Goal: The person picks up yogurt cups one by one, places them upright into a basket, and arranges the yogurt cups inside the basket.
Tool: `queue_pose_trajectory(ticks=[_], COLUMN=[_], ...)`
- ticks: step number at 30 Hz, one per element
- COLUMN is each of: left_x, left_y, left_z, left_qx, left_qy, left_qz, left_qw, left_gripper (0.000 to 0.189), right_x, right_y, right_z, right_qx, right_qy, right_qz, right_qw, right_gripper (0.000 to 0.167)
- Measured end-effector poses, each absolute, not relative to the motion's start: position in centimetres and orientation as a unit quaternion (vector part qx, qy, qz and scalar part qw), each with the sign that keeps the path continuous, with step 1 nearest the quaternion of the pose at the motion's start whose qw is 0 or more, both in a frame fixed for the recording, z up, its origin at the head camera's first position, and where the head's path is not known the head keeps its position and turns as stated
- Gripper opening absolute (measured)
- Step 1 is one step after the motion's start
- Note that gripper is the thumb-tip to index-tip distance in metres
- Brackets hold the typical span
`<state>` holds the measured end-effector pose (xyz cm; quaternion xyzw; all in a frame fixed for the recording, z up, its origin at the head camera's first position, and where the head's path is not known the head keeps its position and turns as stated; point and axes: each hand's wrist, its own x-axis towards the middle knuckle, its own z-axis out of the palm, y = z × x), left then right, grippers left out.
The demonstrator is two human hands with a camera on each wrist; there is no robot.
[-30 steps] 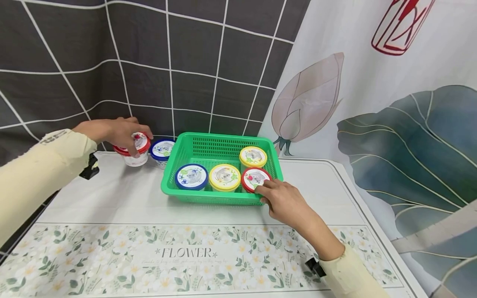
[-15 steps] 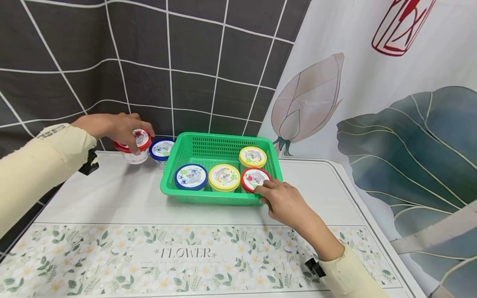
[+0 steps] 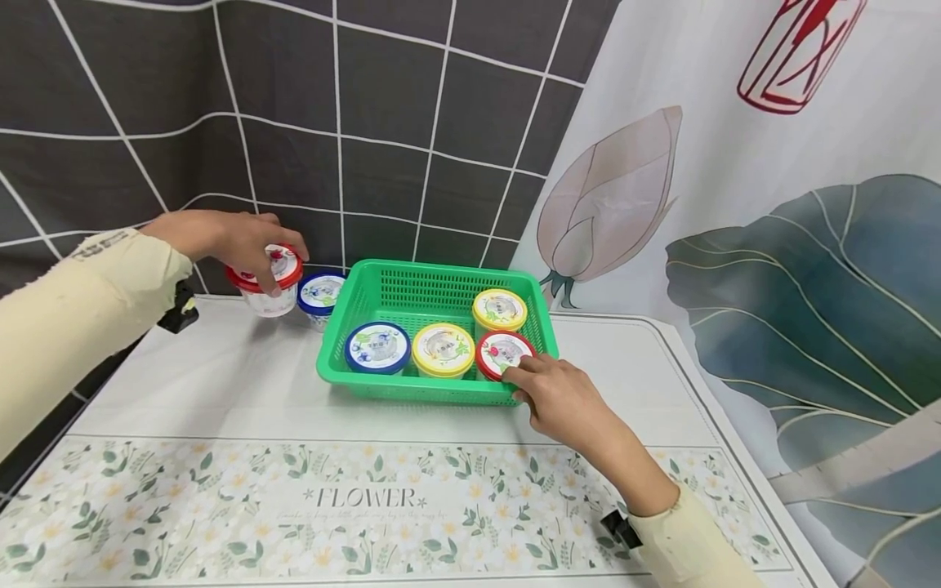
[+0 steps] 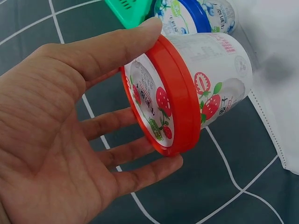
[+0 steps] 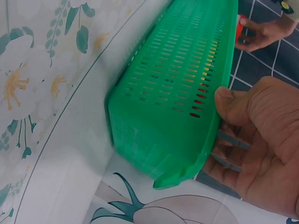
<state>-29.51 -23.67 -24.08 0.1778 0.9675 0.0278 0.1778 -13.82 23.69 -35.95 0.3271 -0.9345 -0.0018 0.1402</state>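
My left hand [image 3: 238, 241] grips a white tub with a red lid [image 3: 274, 300] by its lid, at the table's back left. Strawberries are printed on the tub's side and lid in the left wrist view, where the thumb lies on one side of the rim and fingers on the other. Just right of it stands a blue-lidded tub [image 3: 321, 292]. My right hand [image 3: 562, 400] pinches the front right rim of a green plastic basket [image 3: 434, 392]; the thumb [image 5: 229, 102] presses the rim's outside in the right wrist view.
Inside the basket sit a blue-lidded tub [image 3: 377, 347], two yellow-lidded tubs [image 3: 443, 349] and a red-lidded tub [image 3: 504, 353] close to my right fingers. A dark checked cloth [image 3: 412, 131] hangs behind the table [image 3: 243, 392], whose back edge runs behind the basket.
My left hand has raised the red-lidded tub a little and shifted it slightly right. The right hand and the basket have stayed in place.
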Motion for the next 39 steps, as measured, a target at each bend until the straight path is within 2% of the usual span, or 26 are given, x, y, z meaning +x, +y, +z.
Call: queue_pose_trajectory(ticks=[17, 39], left_x=[-29.8, -30.0], left_y=[-23.6, -20.2], left_z=[-22.5, -21.3], left_qx=[0.190, 0.201], left_qy=[0.964, 0.963], left_qz=[0.034, 0.024], left_qw=[0.182, 0.179], left_gripper=[0.096, 0.095], right_x=[-13.7, -13.6], right_y=[23.7, 23.7], right_z=[-36.0, -36.1], right_qx=[0.335, 0.332], right_qy=[-0.929, -0.930], right_qz=[-0.006, -0.008], right_qw=[0.155, 0.158], right_gripper=[0.024, 0.024])
